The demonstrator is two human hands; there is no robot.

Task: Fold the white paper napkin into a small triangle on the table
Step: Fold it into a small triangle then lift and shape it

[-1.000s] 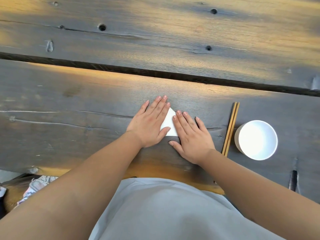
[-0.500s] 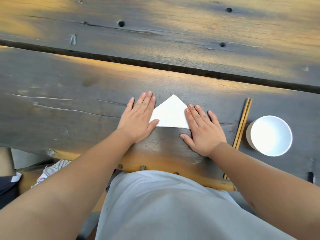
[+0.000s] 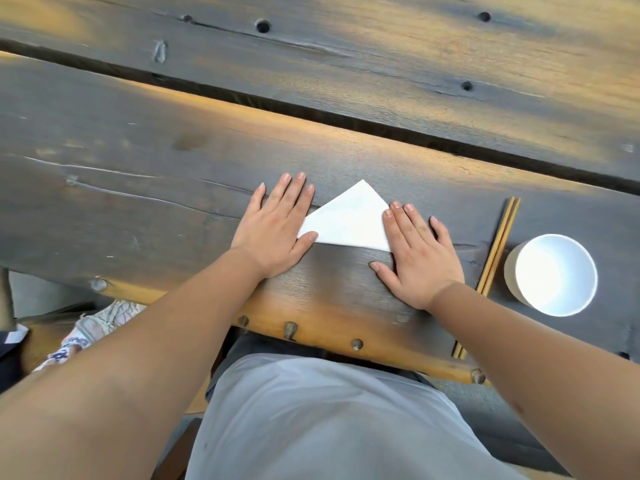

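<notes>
Centrally, the dark weathered wooden plank counter (image 3: pixel 138 188) carries a white paper napkin folded into a small triangle (image 3: pixel 349 221), apex pointing away from the person, long edge nearest them. Left hand (image 3: pixel 277 230) lies flat, fingers (image 3: pixel 294 192) straight and close together, thumb touching the napkin's left corner. Right hand (image 3: pixel 419 258) lies flat, fingers (image 3: pixel 398 220) straight and slightly spread, covering the right corner. Bare counter extends left and beyond the apex. Right of the hands lie a pair of light wooden chopsticks (image 3: pixel 498 244), then a round white bowl (image 3: pixel 550 273). No legible writing.
</notes>
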